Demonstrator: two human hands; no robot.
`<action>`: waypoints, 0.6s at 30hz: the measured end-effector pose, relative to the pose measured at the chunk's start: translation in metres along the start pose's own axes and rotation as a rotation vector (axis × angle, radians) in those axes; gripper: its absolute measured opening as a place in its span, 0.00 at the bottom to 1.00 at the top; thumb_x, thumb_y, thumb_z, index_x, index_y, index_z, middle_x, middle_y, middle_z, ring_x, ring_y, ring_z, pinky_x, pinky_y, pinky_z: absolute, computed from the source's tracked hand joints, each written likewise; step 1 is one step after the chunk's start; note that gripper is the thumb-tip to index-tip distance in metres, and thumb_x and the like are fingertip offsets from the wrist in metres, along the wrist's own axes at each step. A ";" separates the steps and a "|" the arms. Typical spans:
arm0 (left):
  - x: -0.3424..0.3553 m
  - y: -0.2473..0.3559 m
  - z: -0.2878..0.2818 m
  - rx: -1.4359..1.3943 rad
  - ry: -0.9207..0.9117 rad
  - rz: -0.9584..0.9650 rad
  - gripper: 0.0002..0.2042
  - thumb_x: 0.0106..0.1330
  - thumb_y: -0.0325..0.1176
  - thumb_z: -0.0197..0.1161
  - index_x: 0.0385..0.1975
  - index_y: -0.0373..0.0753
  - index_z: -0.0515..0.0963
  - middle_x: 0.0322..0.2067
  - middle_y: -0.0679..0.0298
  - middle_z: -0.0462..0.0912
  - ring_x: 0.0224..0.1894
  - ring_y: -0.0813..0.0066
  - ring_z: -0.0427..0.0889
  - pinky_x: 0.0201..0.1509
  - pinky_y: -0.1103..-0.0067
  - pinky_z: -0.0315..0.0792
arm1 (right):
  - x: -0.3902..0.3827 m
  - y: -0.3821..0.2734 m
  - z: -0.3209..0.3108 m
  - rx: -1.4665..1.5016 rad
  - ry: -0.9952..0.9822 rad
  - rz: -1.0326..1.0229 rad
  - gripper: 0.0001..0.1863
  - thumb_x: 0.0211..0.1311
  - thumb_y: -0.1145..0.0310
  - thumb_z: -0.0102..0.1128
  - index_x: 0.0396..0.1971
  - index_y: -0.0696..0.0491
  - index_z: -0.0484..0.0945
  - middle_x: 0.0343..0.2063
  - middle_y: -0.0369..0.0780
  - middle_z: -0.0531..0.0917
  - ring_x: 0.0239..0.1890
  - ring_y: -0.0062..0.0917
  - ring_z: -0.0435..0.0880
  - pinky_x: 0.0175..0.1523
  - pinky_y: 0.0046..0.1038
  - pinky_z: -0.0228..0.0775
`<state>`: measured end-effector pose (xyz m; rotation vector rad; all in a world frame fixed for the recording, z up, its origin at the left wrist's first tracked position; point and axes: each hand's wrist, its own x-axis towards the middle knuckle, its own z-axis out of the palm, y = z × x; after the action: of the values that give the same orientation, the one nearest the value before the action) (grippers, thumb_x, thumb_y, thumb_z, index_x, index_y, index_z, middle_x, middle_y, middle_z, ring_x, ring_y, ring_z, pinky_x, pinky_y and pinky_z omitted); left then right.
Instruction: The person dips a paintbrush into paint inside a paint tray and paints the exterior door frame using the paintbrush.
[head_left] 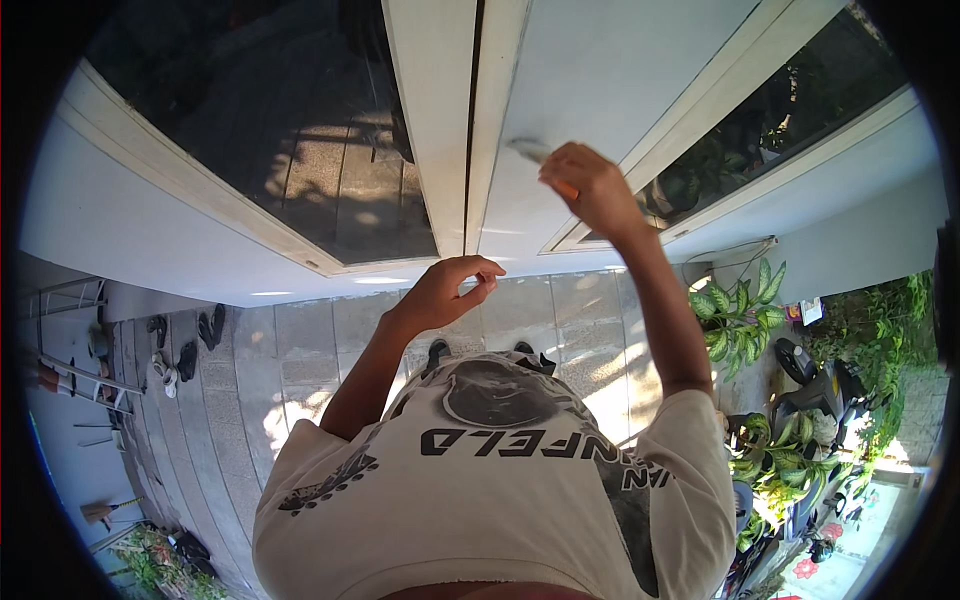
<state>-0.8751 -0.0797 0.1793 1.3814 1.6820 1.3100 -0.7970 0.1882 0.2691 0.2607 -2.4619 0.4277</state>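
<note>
Head view: right hand (597,195) is raised in front of a white wall panel (590,85), fist closed round a small hand tool (528,150). Tool has a bit of orange handle (567,190) showing between the fingers and a greyish head sticking out to the left, toward the panel. Head is blurred, so exact kind, and whether it touches the panel, can't tell.

Left hand (455,290) sits lower and further left, near the wall's bottom edge; fingers loosely curved, thumb apart from them, nothing visible in the grip. Contact with the wall: can't tell.

Panel is bordered by cream frames (430,130), with a dark window (320,160) on the left and another dark pane (745,145) on the right, both reflective.

Writing: white T-shirt (480,520) carries big dark block letters across the chest, upside down from this angle, plus more lettering near the right sleeve and a dark grey graphic. Small white-and-blue item (807,311) by the leafy plant (740,310) at right may be printed; too small to read.

Paved floor (310,345) below, partly sunlit; several pairs of footwear (188,360) lie at left. Cable (745,258) runs along the wall base at right.
</note>
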 end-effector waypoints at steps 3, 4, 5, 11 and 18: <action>0.004 -0.001 0.002 0.025 -0.018 0.029 0.11 0.68 0.24 0.59 0.48 0.33 0.78 0.40 0.58 0.84 0.44 0.71 0.83 0.53 0.74 0.75 | 0.054 -0.011 -0.064 -0.127 0.100 -0.116 0.05 0.54 0.75 0.71 0.30 0.54 0.82 0.31 0.36 0.83 0.33 0.28 0.83 0.37 0.31 0.78; 0.004 -0.004 0.004 0.014 0.003 0.041 0.10 0.69 0.29 0.60 0.48 0.37 0.79 0.39 0.58 0.84 0.43 0.71 0.83 0.51 0.75 0.75 | 0.067 -0.024 -0.085 -0.178 0.177 -0.178 0.05 0.54 0.75 0.71 0.30 0.54 0.82 0.31 0.35 0.83 0.33 0.28 0.83 0.37 0.31 0.79; 0.005 -0.004 0.004 0.015 0.001 0.044 0.10 0.69 0.29 0.60 0.48 0.37 0.79 0.39 0.58 0.84 0.43 0.71 0.83 0.51 0.75 0.75 | 0.078 -0.033 -0.103 -0.230 0.254 -0.240 0.06 0.53 0.74 0.71 0.31 0.53 0.83 0.30 0.35 0.82 0.33 0.28 0.83 0.38 0.30 0.79; 0.007 0.000 0.007 0.014 -0.007 0.054 0.10 0.70 0.29 0.60 0.48 0.37 0.79 0.39 0.59 0.84 0.43 0.71 0.83 0.51 0.75 0.75 | 0.097 -0.032 -0.121 -0.501 0.415 -0.514 0.12 0.46 0.78 0.71 0.34 0.53 0.84 0.36 0.36 0.82 0.38 0.29 0.83 0.36 0.29 0.79; 0.007 0.001 0.008 0.008 -0.019 0.028 0.11 0.68 0.26 0.59 0.47 0.34 0.79 0.39 0.58 0.85 0.43 0.71 0.83 0.52 0.75 0.75 | -0.016 -0.017 0.000 -0.289 -0.051 -0.285 0.14 0.42 0.78 0.68 0.34 0.57 0.82 0.38 0.40 0.79 0.43 0.33 0.81 0.42 0.30 0.81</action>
<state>-0.8698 -0.0703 0.1785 1.4221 1.6624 1.3033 -0.7796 0.1743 0.2637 0.4960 -2.4477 -0.0564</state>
